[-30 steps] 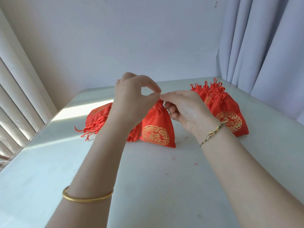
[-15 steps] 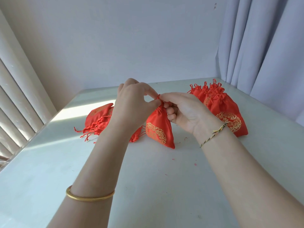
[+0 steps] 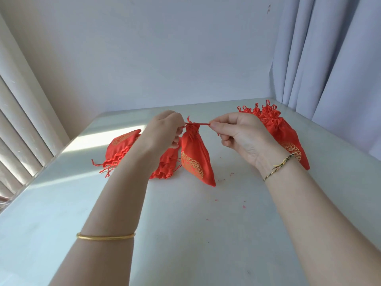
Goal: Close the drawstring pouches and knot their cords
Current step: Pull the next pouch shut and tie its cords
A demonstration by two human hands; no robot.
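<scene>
Pinching the thin red drawstring cord [image 3: 203,124] from either side, the left grip [image 3: 162,131] and the right grip [image 3: 241,137] each press an end between thumb and forefinger, with the other fingers curled under. The cord runs taut and level between them, across the gathered neck of the red satin pouch with gold print [image 3: 195,155]. The pouch hangs from the cord over the middle of the pale counter [image 3: 185,223]. Its low corner touches the top or sits just clear of it; I cannot tell which.

Half a second ago both grips were bunched together on the neck. Now they have drawn apart, left and right, and the cord has straightened. I read that as a knot being pulled snug, so this pouch looks all but finished. The frill hides whether the knot has seated.

Behind the left wrist lie the slack-mouthed red pouches with loose cords [image 3: 121,147], still to be closed. At the far right, partly behind the right grip, sits the heap of gathered red pouches with looped tops [image 3: 276,129].

The near side of the counter is wide and bare except for scraps of red thread [image 3: 232,174]. The left edge runs beside the slatted blinds [image 3: 20,124]. The grey curtain [image 3: 329,58] hangs close along the right edge, so set-down room by the heap is tighter than on the near side.
</scene>
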